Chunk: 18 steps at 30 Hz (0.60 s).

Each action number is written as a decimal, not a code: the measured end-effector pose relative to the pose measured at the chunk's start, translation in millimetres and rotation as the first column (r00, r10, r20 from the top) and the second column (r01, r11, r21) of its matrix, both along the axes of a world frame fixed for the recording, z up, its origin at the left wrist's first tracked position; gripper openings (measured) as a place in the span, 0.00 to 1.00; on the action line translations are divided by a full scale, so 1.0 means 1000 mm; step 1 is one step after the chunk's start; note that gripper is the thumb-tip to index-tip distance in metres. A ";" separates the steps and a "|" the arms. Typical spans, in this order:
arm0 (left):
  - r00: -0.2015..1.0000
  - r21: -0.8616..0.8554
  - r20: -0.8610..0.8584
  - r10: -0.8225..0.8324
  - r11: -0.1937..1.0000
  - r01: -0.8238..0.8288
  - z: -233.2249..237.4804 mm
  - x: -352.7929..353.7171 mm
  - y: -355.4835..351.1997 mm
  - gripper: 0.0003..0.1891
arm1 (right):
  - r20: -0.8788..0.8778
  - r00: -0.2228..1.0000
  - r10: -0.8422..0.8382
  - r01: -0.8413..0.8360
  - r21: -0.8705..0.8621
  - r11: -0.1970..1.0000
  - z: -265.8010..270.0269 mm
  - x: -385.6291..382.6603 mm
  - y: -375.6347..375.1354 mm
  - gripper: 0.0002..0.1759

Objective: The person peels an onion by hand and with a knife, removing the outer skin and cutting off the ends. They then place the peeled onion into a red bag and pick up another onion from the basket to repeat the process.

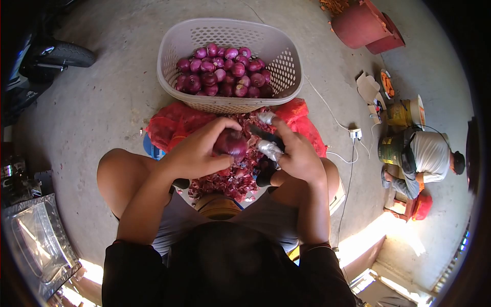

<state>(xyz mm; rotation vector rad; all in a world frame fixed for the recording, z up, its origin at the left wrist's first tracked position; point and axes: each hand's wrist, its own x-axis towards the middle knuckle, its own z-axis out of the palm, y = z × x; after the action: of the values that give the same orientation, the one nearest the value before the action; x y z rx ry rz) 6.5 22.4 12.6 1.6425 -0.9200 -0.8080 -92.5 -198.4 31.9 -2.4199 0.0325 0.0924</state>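
My left hand (197,151) grips a purple-red onion (231,143) in front of me, fingers wrapped over its top and side. My right hand (296,153), with tape wound around the thumb and forefinger, holds a small dark knife (263,135) whose blade points at the onion. Both hands hover above a heap of red onion skins (232,181) lying between my bare knees. Just beyond the hands stands a pale plastic basket (174,48) holding several peeled purple onions (222,74).
A red mesh sack (171,125) lies spread under the basket on the concrete floor. A white cable with a plug (354,134) runs to the right. Another person (422,156) crouches at the right by tins and a red tub (360,23). A motorbike wheel (64,53) is at the upper left.
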 end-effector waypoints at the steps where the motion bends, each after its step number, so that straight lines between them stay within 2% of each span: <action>1: 0.995 -0.084 -0.094 0.038 0.995 -0.046 0.001 0.000 -0.001 0.31 | 0.038 0.999 -0.002 -0.001 0.080 0.997 -0.004 -0.001 -0.002 0.30; 3: 0.955 -0.236 -0.284 0.087 0.959 -0.157 0.004 -0.001 -0.005 0.31 | 0.113 0.993 -0.016 -0.011 0.238 0.971 -0.012 -0.002 -0.008 0.29; 4: 0.928 -0.271 -0.357 0.103 0.940 -0.209 0.007 -0.001 -0.006 0.32 | 0.067 0.997 -0.027 0.009 0.248 0.969 -0.010 -0.004 -0.008 0.28; 7: 0.919 -0.398 -0.364 0.153 0.866 -0.302 0.003 0.000 -0.010 0.31 | 0.141 0.990 -0.016 -0.025 0.281 0.959 -0.003 -0.004 0.000 0.28; 11: 0.881 -0.467 -0.441 0.171 0.795 -0.388 0.000 -0.001 -0.013 0.34 | 0.285 0.958 0.016 -0.104 0.298 0.949 -0.006 -0.001 0.013 0.30; 13: 0.880 -0.483 -0.450 0.151 0.788 -0.381 -0.002 -0.001 -0.014 0.35 | 0.305 0.952 0.003 -0.095 0.286 0.954 -0.019 -0.002 0.015 0.30; 14: 0.880 -0.491 -0.454 0.140 0.784 -0.378 -0.003 -0.001 -0.014 0.36 | 0.381 0.924 0.009 -0.120 0.269 0.956 -0.024 0.000 0.015 0.30; 18: 0.927 -0.526 -0.295 0.232 0.771 -0.360 0.000 -0.006 -0.017 0.35 | 0.364 0.931 -0.019 -0.089 0.279 0.956 -0.026 0.002 0.017 0.28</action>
<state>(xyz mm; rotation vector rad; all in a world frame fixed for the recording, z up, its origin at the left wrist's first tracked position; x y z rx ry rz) 0.8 5.7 12.2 1.0989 -0.6371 -0.4120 -90.8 -181.1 5.7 -2.1058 -0.1826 -0.3165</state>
